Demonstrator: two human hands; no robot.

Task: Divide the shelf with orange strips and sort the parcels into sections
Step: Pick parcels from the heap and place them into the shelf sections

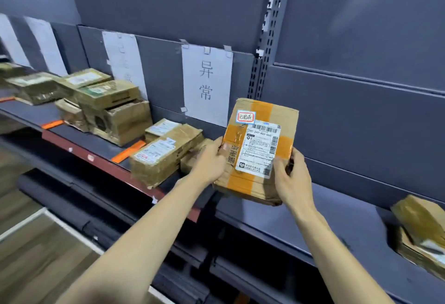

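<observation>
a slotted grey metal upright (267, 46) runs down the dark grey back panels (168, 2). left of it, white paper signs (207, 82) are taped to the panels. well below and left of the upright lies wood-look flooring (31, 250) crossed by a white line (72, 234).

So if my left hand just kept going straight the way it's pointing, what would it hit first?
Your left hand points up and right, and it already grips the left edge of the taped parcel. Past that, it would probably reach the grey back panel of the shelf, though depth is hard to judge.
</observation>
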